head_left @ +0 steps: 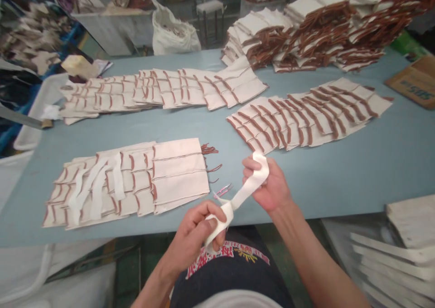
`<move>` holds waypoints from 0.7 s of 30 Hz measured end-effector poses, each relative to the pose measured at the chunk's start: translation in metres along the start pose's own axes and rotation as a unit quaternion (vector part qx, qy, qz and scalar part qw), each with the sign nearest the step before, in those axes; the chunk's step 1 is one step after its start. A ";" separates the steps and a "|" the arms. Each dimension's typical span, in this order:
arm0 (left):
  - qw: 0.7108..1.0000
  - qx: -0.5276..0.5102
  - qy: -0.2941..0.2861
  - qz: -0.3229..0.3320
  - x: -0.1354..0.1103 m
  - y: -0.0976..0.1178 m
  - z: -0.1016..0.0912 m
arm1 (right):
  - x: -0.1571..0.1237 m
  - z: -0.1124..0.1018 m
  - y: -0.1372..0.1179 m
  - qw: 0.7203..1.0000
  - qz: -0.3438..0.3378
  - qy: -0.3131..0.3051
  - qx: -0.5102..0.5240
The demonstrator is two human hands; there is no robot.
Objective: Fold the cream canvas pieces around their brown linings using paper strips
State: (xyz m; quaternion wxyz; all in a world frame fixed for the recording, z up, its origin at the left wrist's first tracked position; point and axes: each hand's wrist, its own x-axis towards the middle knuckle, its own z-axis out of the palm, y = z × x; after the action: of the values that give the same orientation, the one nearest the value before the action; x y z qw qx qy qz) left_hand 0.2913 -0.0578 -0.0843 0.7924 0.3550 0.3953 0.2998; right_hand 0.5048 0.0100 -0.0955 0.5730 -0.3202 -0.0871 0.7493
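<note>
Holding white strip, left hand and right hand each in narrow grip, pink snips nearby

A bare left forearm slants up to the right, opposite a bare right forearm angled up to the left. The left hand sits lower, thumb and fingers pinched together, while the right hand rises beyond it, its fingers curled inward.
</note>
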 end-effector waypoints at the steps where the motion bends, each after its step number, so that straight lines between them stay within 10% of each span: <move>1: 1.000 -0.015 -0.010 -0.002 -0.002 0.002 0.000 | 0.003 0.003 0.001 1.000 0.003 -0.002 0.008; 7: 0.998 0.036 -0.031 -0.033 -0.004 0.007 0.011 | 0.019 0.009 0.003 1.000 0.018 0.014 0.012; 15: 0.945 0.245 0.198 0.089 -0.006 -0.010 0.032 | 0.055 -0.025 -0.023 0.996 -0.036 0.087 0.004; 21: 0.914 0.204 0.347 0.046 -0.031 -0.007 0.020 | 0.067 -0.045 -0.055 0.988 -0.101 0.117 0.003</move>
State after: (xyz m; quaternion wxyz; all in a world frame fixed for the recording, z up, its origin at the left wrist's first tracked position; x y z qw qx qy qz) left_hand 0.2936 -0.0915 -0.0686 0.5013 0.4004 0.6811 0.3529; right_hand 0.5657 0.0789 -0.1294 0.6532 -0.3929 -0.0491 0.6454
